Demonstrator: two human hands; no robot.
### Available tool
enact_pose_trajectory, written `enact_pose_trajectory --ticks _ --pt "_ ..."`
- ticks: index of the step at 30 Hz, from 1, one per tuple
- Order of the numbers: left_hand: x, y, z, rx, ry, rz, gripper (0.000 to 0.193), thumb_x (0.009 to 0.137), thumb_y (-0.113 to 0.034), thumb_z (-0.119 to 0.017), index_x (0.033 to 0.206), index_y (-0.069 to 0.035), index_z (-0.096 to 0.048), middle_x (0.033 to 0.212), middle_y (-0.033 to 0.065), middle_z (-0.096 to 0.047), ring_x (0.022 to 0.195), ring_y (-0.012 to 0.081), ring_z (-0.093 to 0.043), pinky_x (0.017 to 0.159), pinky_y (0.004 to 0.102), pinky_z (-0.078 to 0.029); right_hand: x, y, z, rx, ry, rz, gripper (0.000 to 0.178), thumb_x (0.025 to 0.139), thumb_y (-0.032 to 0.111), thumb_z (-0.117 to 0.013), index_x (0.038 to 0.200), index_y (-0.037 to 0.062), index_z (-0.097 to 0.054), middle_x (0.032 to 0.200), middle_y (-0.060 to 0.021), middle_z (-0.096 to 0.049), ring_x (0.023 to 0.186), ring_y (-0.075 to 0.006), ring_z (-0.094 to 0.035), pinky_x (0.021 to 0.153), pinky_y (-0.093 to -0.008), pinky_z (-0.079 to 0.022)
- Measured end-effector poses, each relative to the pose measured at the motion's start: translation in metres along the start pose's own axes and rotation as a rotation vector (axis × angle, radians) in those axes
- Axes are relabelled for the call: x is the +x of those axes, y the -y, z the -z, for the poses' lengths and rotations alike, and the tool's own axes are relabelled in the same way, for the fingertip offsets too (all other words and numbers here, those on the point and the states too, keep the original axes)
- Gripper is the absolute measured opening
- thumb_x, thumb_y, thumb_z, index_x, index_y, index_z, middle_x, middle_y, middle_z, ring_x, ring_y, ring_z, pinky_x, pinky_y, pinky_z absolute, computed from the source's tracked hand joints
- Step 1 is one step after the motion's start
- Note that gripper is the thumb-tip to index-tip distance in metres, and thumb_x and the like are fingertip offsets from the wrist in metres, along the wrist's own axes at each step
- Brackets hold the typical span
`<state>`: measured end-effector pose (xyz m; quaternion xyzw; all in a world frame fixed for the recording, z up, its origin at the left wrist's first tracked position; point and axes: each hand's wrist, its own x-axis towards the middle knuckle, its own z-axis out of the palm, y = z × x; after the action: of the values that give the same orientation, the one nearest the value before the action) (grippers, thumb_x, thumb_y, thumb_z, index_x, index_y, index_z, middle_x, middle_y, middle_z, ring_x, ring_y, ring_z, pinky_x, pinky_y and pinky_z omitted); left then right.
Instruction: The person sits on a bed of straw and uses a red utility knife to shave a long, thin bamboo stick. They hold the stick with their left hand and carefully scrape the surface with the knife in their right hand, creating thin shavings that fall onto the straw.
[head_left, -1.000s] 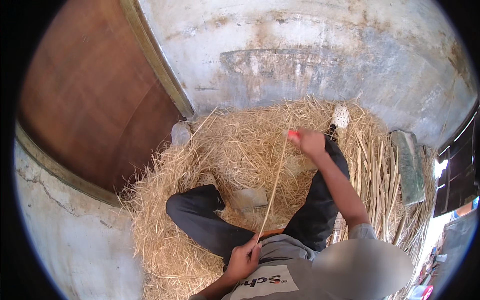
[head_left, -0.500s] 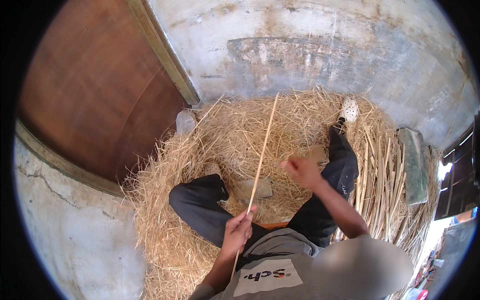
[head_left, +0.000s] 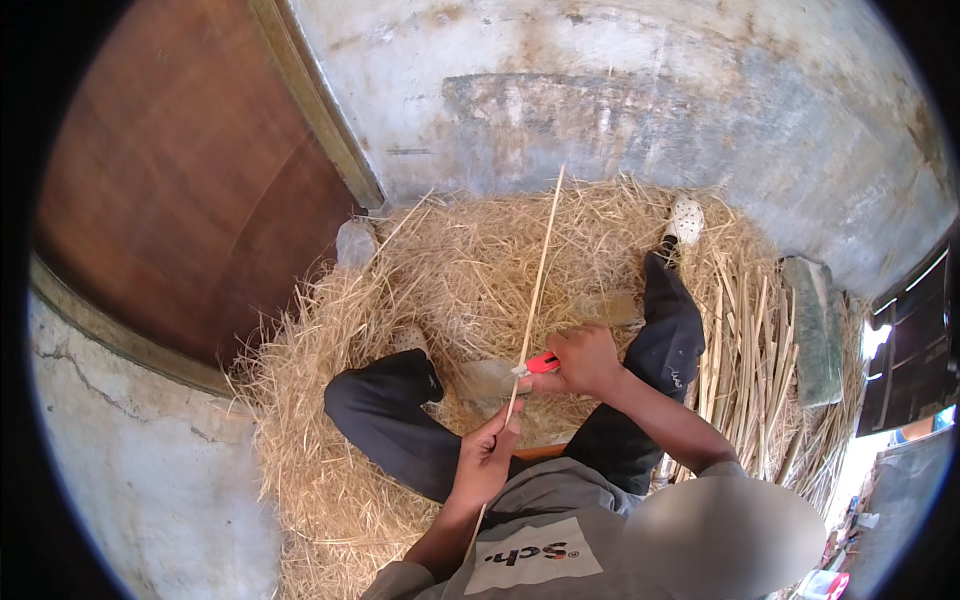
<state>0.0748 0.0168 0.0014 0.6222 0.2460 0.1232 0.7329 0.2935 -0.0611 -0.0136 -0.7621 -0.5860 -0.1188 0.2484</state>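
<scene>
A long, thin pale strip (head_left: 543, 270), like split bamboo or cane, runs from near my lap up toward the far wall. My left hand (head_left: 486, 458) is closed round its lower part, in front of my belly. In my right hand (head_left: 583, 362) is a red utility knife (head_left: 543, 363), gripped with the fingers wrapped round it. The knife's tip meets the strip just above my left hand. Whether the blade cuts into the strip is too small to tell.
Dry straw-like shavings (head_left: 470, 240) cover the floor around my legs. A bundle of long strips (head_left: 745, 345) lies at the right, beside a greenish stone slab (head_left: 815, 330). A flat block (head_left: 488, 380) lies between my legs. A brown door (head_left: 190, 190) and a weathered wall (head_left: 640, 100) stand beyond.
My right hand has come down and left to the strip, and the red knife now shows clearly in it. My left hand still holds the strip, which tilts slightly more to the right.
</scene>
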Motion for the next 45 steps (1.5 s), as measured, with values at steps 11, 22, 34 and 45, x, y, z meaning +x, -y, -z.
enact_pose_trajectory --ticks 11,22,34,45 --pt "-0.02 0.003 0.013 0.248 -0.012 0.033 0.032 0.099 -0.009 -0.051 0.129 0.001 -0.055 0.071 -0.0067 -0.043 0.065 0.003 -0.036 0.056 0.019 -0.032 -0.004 -0.012 -0.032 0.001 0.059 -0.043 0.06 0.075 0.067 -0.061 0.056 0.0106 -0.057 0.05 -0.0105 -0.054 0.045 -0.0292 -0.058 0.045 -0.0408 -0.043" --pt "-0.026 -0.004 0.012 0.262 0.005 -0.033 0.034 0.099 -0.012 -0.05 0.13 0.002 -0.053 0.072 -0.005 -0.043 0.066 0.0028 -0.036 0.057 0.0182 -0.032 0.009 -0.015 -0.028 0.063 -0.054 -0.057 0.069 0.071 0.076 -0.058 0.055 0.0098 -0.05 0.048 -0.0097 -0.049 0.045 -0.0306 -0.054 0.048 -0.043 -0.043" --pt "-0.046 -0.016 0.004 0.155 0.086 0.039 0.032 0.099 -0.01 -0.05 0.129 0.002 -0.055 0.071 -0.0077 -0.044 0.063 0.0003 -0.034 0.056 0.0166 -0.029 0.043 -0.094 -0.022 -0.117 -0.046 -0.27 0.066 0.074 0.076 -0.056 0.066 0.0106 -0.066 0.053 -0.0097 -0.058 0.05 -0.0295 -0.061 0.049 -0.0424 -0.049" --pt "-0.081 0.007 0.018 0.158 0.266 0.027 0.034 0.099 -0.012 -0.05 0.129 0.003 -0.054 0.094 0.0004 -0.063 0.069 0.0006 -0.047 0.062 0.0173 -0.038 0.045 -0.215 -0.001 -0.246 -0.129 -0.804 0.074 0.087 0.072 -0.037 0.074 0.0057 -0.068 0.058 -0.0184 -0.059 0.059 -0.0382 -0.061 0.058 -0.0487 -0.047"
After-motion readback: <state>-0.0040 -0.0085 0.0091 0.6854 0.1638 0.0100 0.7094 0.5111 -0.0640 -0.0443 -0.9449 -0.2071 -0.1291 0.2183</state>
